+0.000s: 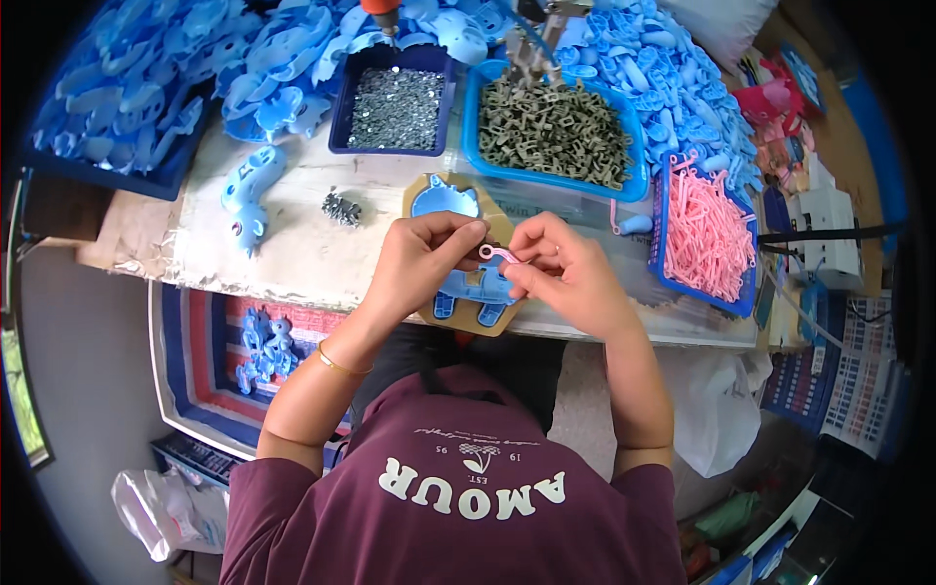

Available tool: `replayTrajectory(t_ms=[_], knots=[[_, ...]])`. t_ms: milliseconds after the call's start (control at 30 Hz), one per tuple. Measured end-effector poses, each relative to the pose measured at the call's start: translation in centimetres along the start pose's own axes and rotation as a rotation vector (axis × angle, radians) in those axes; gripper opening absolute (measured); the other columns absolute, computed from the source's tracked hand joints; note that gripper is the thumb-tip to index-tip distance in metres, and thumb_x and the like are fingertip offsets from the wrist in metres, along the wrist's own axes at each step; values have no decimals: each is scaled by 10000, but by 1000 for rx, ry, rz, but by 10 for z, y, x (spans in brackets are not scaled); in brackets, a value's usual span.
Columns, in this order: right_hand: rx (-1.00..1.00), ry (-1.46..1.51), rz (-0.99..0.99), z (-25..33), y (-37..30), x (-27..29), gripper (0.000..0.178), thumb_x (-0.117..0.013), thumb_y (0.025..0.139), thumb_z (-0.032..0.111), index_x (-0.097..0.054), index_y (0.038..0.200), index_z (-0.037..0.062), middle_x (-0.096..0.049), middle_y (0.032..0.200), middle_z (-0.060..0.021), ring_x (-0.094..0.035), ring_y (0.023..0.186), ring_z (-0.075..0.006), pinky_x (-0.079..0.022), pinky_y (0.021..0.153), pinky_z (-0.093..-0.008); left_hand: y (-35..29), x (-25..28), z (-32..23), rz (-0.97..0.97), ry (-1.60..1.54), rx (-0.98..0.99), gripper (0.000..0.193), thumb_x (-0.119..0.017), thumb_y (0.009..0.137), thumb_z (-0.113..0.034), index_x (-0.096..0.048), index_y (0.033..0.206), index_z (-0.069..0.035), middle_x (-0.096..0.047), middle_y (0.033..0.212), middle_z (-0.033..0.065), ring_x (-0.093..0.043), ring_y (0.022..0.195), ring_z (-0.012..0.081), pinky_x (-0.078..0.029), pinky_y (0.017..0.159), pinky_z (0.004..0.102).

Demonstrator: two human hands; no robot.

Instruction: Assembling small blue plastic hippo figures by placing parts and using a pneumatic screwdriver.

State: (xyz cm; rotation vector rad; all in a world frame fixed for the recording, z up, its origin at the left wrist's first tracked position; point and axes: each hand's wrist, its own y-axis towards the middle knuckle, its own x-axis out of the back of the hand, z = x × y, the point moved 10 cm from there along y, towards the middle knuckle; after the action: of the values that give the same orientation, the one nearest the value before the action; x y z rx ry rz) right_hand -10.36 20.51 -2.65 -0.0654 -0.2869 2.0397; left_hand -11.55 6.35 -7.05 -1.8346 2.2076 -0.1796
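Note:
My right hand (570, 273) pinches a pink plastic strip with a ring at its end (500, 254). The fingertips of my left hand (421, 258) are pressed together beside the ring; a small dark bit shows there, too small to name. Both hands are held over a tan board (421, 185). In that board lies a light blue toy half-shell (444, 200), its middle partly covered by my hands.
Ahead stand a dark blue bin (338, 136) of small metal screws and a light blue tub (556, 182) of grey-green clips. A blue basket (666, 263) of pink strips sits right. Blue shells (117, 97) heap behind; assembled blue toys (265, 349) lie in a lower tray at left.

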Motion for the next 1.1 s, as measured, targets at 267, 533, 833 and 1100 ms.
replayTrajectory(t_ms=[267, 533, 833, 1100], knots=[[-12, -116, -73, -5, 4, -9, 168, -663, 910, 18, -513, 985, 17, -660, 846, -44, -672, 746, -104, -528, 635, -232, -11, 5, -3, -35, 12, -39, 231, -646, 951, -136, -694, 1005, 83, -719, 892, 109, -695, 800, 128, -588, 712, 250], [30, -269, -44, -3, 1, -15, 186, -666, 900, 28, -653, 1085, 11, -696, 867, -55, -677, 739, -101, -540, 665, -254, -13, 3, 12, 101, -76, 46, 269, -610, 986, -188, -687, 1058, 60, -709, 893, 81, -690, 806, 119, -558, 732, 231], [453, -843, -211, 24, -2, -32, 137, -744, 820, 133, -699, 942, 90, -636, 834, -44, -649, 723, -222, -502, 615, -326, -16, 34, -19, -68, 338, -85, 292, -572, 1007, -207, -684, 1125, 35, -724, 971, 79, -685, 787, 101, -524, 623, 216], [476, -990, -260, 12, 12, -55, 100, -739, 793, 180, -691, 847, 112, -609, 800, -46, -630, 746, -267, -488, 632, -404, -45, 49, -62, -241, 780, -643, 131, -644, 917, -67, -725, 1016, -35, -680, 807, 96, -623, 746, 221, -485, 651, 320]])
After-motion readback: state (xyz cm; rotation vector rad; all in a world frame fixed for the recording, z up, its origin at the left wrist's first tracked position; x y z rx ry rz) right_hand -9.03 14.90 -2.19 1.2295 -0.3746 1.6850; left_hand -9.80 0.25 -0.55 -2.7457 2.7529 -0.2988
